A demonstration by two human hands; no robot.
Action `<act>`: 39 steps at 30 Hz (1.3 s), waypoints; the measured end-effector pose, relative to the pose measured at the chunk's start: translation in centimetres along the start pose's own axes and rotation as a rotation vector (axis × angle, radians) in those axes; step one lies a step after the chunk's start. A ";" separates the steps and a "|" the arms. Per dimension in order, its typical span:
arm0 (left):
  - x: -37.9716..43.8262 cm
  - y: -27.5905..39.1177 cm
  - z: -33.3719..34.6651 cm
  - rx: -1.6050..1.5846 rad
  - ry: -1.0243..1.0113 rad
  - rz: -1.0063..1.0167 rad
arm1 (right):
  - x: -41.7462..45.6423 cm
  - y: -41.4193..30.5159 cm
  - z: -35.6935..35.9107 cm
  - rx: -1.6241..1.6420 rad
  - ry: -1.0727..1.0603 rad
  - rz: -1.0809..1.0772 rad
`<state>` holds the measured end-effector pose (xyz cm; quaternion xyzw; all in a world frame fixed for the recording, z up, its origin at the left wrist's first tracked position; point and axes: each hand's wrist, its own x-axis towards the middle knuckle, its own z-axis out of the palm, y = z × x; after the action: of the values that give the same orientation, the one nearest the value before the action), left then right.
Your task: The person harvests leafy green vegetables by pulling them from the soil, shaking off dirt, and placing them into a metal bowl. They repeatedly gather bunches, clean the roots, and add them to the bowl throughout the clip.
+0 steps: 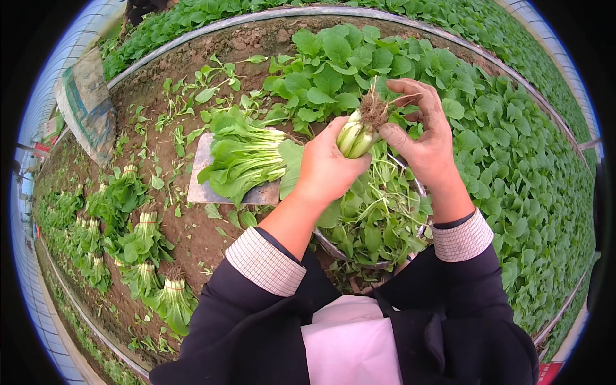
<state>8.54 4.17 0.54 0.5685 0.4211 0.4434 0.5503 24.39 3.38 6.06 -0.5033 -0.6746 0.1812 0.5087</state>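
My left hand (327, 163) is wrapped around a small bunch of leafy greens (353, 137), with its pale stalks and soil-covered roots (374, 109) pointing up and away from me. My right hand (426, 125) is beside the roots, fingers curled and spread apart, the thumb close to or touching the stalk ends. A thin stem strand reaches from the roots toward its fingers; whether it is pinched is unclear. Below both hands, a round basin (423, 192) holds loose leaves and thin plants (373, 226). Left of my left hand, cut-looking greens (245, 161) lie stacked on a flat board (199, 185).
Tied bunches of greens (147, 226) stand on bare soil (192, 245) at left, several with red bands. Dense growing greens (519, 192) cover the right side. A plastic sack (89, 103) lies at upper left. Beyond a pale border strip (288, 13), another person (139, 9) is partly visible.
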 end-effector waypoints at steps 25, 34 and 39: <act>1.3 2.4 -3.1 -0.175 0.040 -0.343 | -1.2 39.2 13.3 -1.017 -0.938 0.949; 3.2 1.8 -1.0 -0.174 0.087 -0.488 | -3.2 43.7 12.3 -0.976 -0.996 1.051; 3.1 1.1 -1.1 -0.183 -0.005 -0.440 | -2.9 43.1 12.0 -0.920 -1.041 0.883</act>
<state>8.24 7.38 1.73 0.4117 0.4917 0.3477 0.6840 35.22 22.55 -32.99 -0.7319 -0.5711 0.2804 -0.2443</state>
